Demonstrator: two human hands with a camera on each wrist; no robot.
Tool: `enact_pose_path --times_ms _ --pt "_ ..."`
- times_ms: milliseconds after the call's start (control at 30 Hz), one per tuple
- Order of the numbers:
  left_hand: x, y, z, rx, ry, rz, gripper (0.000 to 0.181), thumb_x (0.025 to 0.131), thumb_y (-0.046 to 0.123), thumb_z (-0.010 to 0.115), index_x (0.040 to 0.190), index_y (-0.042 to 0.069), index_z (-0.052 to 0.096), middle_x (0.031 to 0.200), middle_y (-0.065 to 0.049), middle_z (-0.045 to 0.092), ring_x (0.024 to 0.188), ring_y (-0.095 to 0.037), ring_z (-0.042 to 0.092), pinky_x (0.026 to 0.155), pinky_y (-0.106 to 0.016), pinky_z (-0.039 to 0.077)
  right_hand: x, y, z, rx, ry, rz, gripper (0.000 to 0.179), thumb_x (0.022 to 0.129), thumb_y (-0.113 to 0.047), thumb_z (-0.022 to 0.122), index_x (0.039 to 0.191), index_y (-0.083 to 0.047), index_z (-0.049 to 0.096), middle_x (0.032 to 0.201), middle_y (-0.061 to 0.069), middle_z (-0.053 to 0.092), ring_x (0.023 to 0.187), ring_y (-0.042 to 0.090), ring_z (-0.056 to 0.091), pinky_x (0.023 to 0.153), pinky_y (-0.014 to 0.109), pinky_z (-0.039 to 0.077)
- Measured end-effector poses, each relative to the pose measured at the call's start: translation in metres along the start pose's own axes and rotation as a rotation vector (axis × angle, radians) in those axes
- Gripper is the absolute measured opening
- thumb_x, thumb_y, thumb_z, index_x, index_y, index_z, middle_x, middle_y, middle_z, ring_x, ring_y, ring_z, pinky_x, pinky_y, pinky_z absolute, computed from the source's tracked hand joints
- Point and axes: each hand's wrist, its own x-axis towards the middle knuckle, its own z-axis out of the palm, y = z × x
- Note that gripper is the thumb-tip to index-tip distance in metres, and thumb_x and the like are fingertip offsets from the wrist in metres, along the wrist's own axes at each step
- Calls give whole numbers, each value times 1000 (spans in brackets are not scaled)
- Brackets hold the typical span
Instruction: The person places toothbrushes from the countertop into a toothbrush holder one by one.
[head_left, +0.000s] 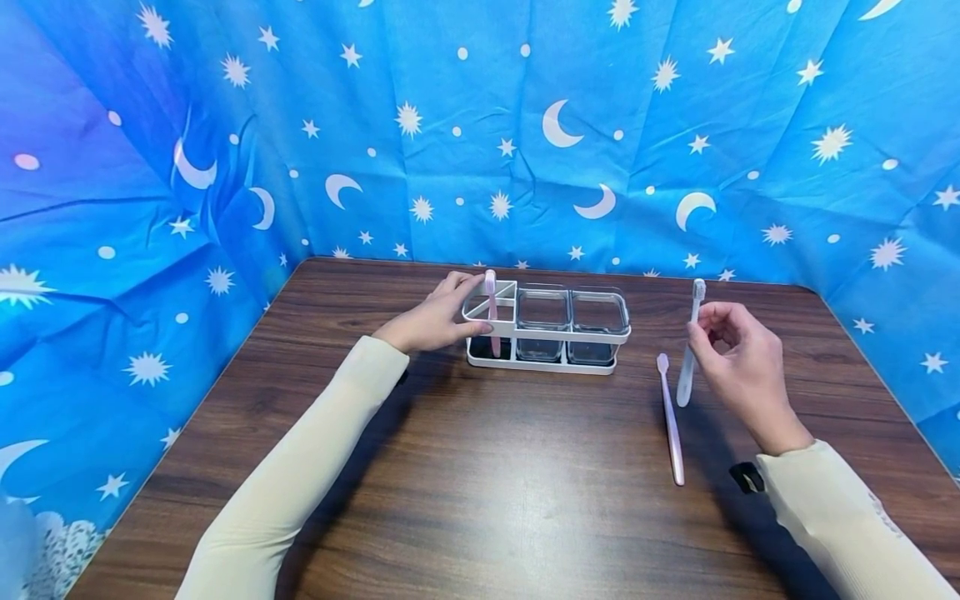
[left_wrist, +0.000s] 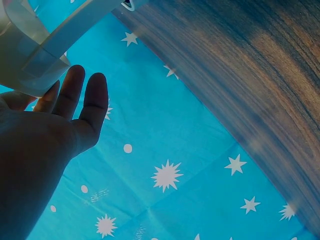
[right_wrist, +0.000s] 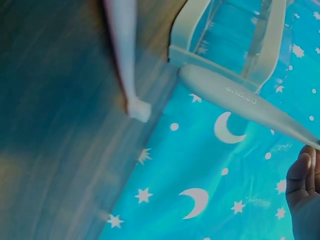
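My left hand (head_left: 431,319) grips the left end of a white toothbrush holder (head_left: 555,334), thumb along its front rail and fingers over the far side. A pink toothbrush (head_left: 492,304) stands bristles up in the holder's left section. Off to the right, my right hand (head_left: 748,362) pinches a white toothbrush (head_left: 686,375) near its neck, head up and handle pointing down. In the right wrist view that white handle (right_wrist: 230,97) overlaps the holder's end. A second pink toothbrush (head_left: 672,425) lies on the table, just left of the white one.
Two clear square cups (head_left: 543,307) sit in the holder's middle and right sections. The dark wooden table (head_left: 480,467) ends at the back against a blue curtain (head_left: 480,108) with moons and stars, which also hangs along the left and right sides.
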Motion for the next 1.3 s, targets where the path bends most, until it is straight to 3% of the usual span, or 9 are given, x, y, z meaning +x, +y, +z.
enact_pose_path --times_ms 167,533,800,1300 --pt "0 0 0 2 -3 1 84 88 54 58 152 18 18 144 -5 24 127 -22 29 100 -44 33 7 -10 2 70 35 -85 19 81 7 68 98 6 60 81 6 58 67 3 49 58 9 38" --pt "1 -2 1 6 -2 8 84 88 56 57 152 20 17 144 -5 25 128 -22 28 101 -44 32 22 -43 11 280 86 -148 22 76 21 64 96 15 58 85 11 58 74 10 55 72 14 46" --pt "0 -2 0 8 0 12 84 88 55 57 153 19 16 145 -6 24 127 -21 29 100 -42 33 31 -71 14 318 84 -165 24 75 24 63 97 17 55 92 12 59 79 11 56 81 18 47" --pt "1 -5 3 12 11 19 85 88 55 58 153 20 15 145 -6 24 127 -22 29 100 -43 32 33 -89 42 470 74 -210 25 77 23 63 99 17 54 93 13 58 81 16 59 81 23 49"
